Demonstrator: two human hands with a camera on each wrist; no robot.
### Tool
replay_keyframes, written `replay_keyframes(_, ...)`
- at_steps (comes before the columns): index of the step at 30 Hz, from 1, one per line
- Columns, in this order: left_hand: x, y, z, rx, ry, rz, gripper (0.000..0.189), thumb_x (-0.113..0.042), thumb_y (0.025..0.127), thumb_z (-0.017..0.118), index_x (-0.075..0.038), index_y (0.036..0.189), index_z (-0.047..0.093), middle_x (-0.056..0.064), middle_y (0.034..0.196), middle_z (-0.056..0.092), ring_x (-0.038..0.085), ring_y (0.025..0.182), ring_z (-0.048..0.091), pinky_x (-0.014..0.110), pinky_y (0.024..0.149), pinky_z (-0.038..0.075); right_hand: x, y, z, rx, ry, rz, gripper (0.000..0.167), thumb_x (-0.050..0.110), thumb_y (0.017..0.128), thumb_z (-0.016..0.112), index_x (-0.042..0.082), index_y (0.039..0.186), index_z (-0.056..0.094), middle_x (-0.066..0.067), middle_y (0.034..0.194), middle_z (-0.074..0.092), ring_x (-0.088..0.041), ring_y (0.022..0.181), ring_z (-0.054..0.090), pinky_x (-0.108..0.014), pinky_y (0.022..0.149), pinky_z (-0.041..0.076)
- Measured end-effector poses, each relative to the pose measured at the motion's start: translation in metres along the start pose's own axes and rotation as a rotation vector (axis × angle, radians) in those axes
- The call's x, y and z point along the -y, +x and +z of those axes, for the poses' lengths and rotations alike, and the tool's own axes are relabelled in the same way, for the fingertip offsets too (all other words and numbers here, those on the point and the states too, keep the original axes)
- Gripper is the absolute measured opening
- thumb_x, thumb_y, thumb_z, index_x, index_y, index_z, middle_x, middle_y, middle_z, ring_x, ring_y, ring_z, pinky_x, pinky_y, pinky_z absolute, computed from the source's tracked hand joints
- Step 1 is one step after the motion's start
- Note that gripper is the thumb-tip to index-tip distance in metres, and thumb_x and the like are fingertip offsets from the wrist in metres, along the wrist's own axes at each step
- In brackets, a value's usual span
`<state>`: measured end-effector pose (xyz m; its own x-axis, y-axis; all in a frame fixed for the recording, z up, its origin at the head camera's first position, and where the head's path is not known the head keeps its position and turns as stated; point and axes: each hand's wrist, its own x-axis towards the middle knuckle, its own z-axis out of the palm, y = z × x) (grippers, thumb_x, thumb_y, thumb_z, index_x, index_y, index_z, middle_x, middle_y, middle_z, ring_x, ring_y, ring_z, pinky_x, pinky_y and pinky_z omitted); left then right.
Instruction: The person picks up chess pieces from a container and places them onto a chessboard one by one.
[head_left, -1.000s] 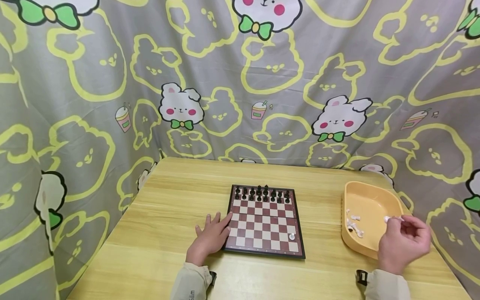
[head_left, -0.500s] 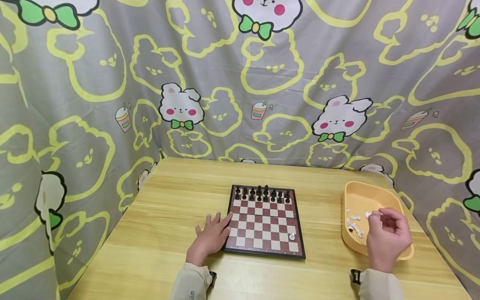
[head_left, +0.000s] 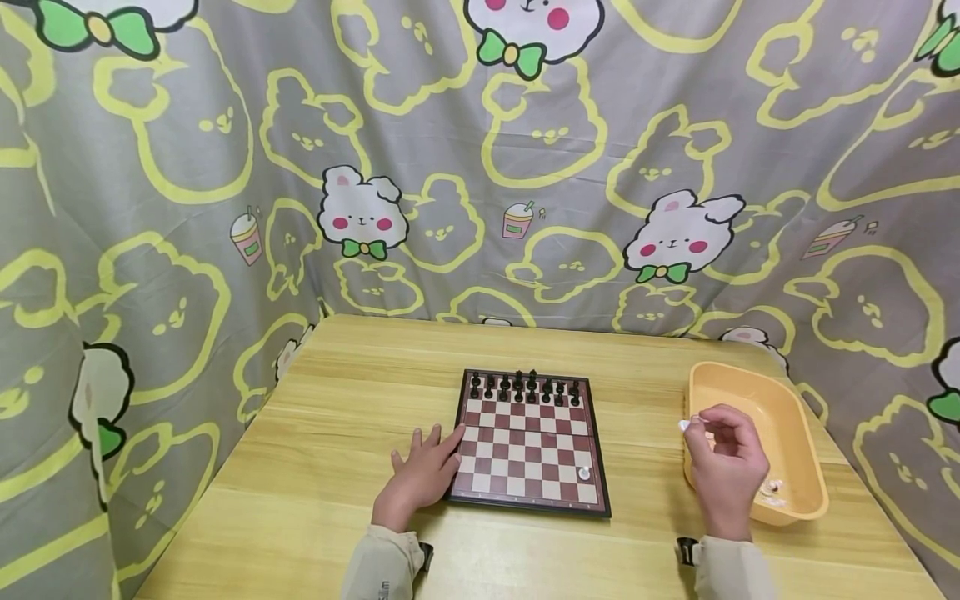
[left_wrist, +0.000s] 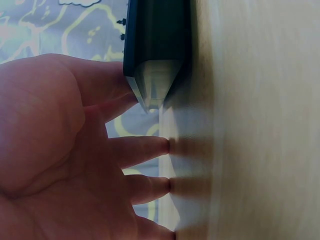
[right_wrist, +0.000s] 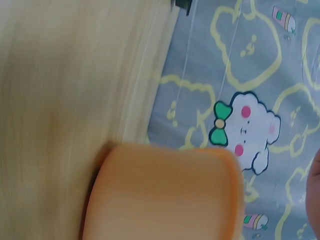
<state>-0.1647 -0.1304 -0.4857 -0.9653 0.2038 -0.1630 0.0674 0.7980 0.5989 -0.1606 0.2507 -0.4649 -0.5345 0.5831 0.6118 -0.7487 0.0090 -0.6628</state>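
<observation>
Desk [head_left: 337,400] | our right fingers [head_left: 731,415] pinch a white piece [head_left: 684,425] | chessboard [head_left: 523,455] to their left | our left fingers [left_wrist: 142,149] spread, touching it

Passable: tabletop strip [head_left: 641,454] between chessboard [head_left: 517,454] and orange bin [head_left: 787,433], plus board's middle rows. Blocked: two far rows by black chess pieces [head_left: 532,384], left edge by left hand [head_left: 422,468].

From the head we face forward and down, from left wrist close beside the chessboard [left_wrist: 157,32], from right wrist near the tray [right_wrist: 165,195], shared with head.
</observation>
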Motion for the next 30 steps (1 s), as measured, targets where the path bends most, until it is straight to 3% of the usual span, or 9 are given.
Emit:
replay_keyframes(7,0.001,0.001,0.001,-0.001,-0.001,-0.002,0.049,-0.025,0.11,0.046,-0.02,0.159,0.045,0.028,0.163,0.031,0.057,0.152,0.011,0.085,0.108,0.002,-0.001,-0.008,0.008,0.099,0.006,-0.011,0.014,-0.031,0.076,0.051,-0.028,0.089,0.056,-0.014,0.097,0.062,-0.015,0.084,0.064,-0.017,0.079,0.055)
replay_keyframes(14,0.002,0.001,0.001,-0.002,0.004,-0.001,0.05,-0.026,0.11,0.046,-0.02,0.159,0.044,0.028,0.163,0.031,0.057,0.152,0.011,0.085,0.108,0.002,-0.004,-0.015,0.015,0.188,-0.02,-0.048,0.025,-0.034,0.075,0.051,-0.018,0.09,0.064,-0.014,0.1,0.063,-0.015,0.087,0.064,-0.018,0.082,0.054)
replay_keyframes(22,0.002,0.001,0.001,-0.001,0.0,-0.006,0.049,-0.026,0.11,0.045,-0.021,0.159,0.044,0.027,0.164,0.031,0.057,0.152,0.011,0.084,0.109,0.002,-0.006,-0.029,0.029,0.359,-0.048,-0.09,0.021,-0.035,0.072,0.053,-0.024,0.089,0.058,-0.013,0.099,0.062,-0.015,0.088,0.062,-0.018,0.084,0.054)
replay_keyframes(30,0.001,0.001,0.001,0.003,-0.001,-0.009,0.05,-0.026,0.11,0.045,-0.021,0.16,0.044,0.026,0.164,0.03,0.056,0.153,0.01,0.084,0.109,0.001,-0.009,-0.042,0.04,0.474,-0.075,-0.126,0.027,-0.035,0.068,0.056,-0.02,0.09,0.061,-0.019,0.098,0.06,-0.016,0.089,0.06,-0.018,0.084,0.054)
